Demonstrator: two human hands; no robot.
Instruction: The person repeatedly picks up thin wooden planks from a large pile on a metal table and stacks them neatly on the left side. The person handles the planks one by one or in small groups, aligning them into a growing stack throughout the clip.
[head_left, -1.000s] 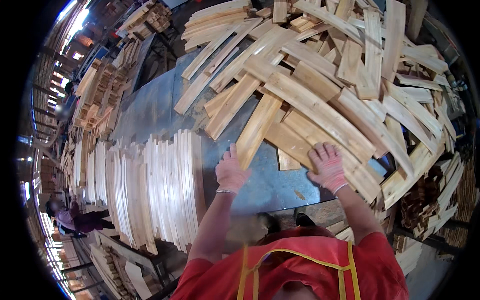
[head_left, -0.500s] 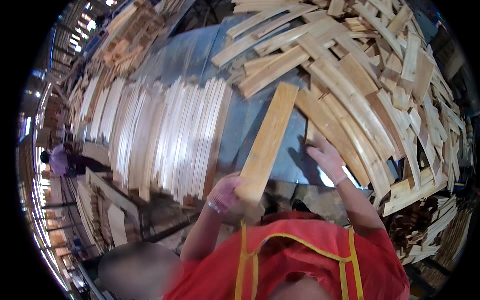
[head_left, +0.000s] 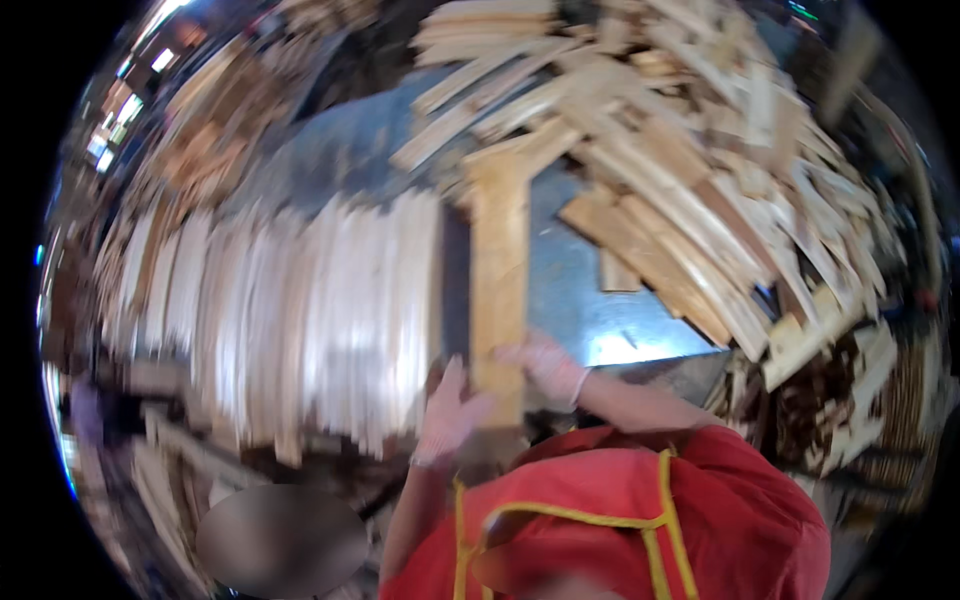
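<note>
A long yellowish wooden plank (head_left: 500, 260) lies lengthwise in front of me, just right of a row of boards. My right hand (head_left: 548, 368), in a pale knitted glove, grips the plank's right edge near its close end, with fingertips over its top face. Beside the left edge is my left hand (head_left: 446, 418), gloved too, its fingers apart and its thumb reaching to the plank. Motion blurs the fingertips. The row of pale boards (head_left: 340, 320), packed side by side, stands close left of that hand.
A blue-grey metal tabletop (head_left: 570, 290) carries the wood. Loose planks (head_left: 660, 190) lie heaped across the right and far side. More wood pieces (head_left: 220, 130) are stacked at the far left. A blurred person (head_left: 95, 410) is at the left edge.
The plank has swung from a slant to nearly straight ahead and moved left against the row. My right hand has come across from the right onto it; my left hand's fingers have opened.
</note>
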